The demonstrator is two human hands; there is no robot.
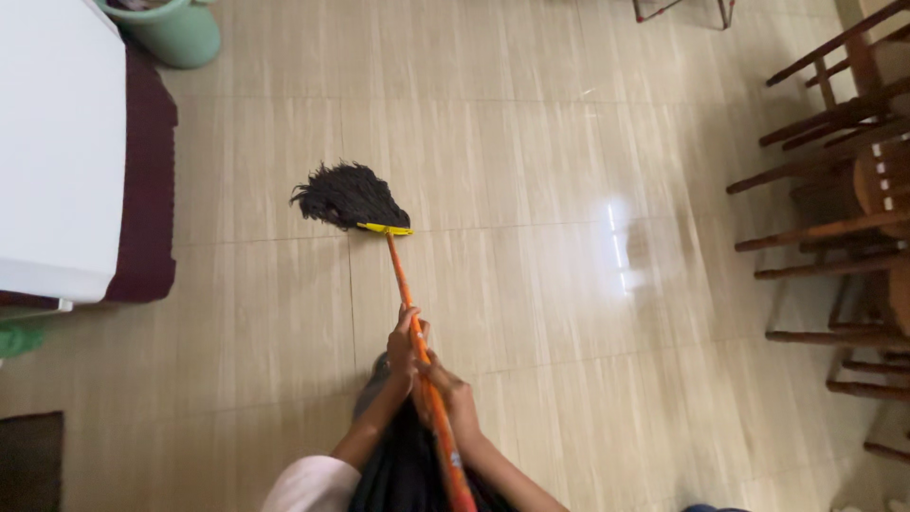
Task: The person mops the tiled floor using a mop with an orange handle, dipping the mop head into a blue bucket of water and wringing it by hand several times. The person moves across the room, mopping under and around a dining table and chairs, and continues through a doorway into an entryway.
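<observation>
Here, left hand (406, 334): fingers wrapped round the orange mop handle (402, 289).
Right hand (453, 391): fingers curled on it, just below.
Mop head (347, 196): dark, beyond both hands.

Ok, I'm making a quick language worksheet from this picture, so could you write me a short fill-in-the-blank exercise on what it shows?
1. Both hands, the left hand and the right hand, grip the ____ handle of the mop.
2. The dark mop head rests on the tiled ____.
3. The clamp joining head and handle is ____.
4. The wooden chairs stand on the ____ side of the picture.

Missing words: orange; floor; yellow; right
</observation>
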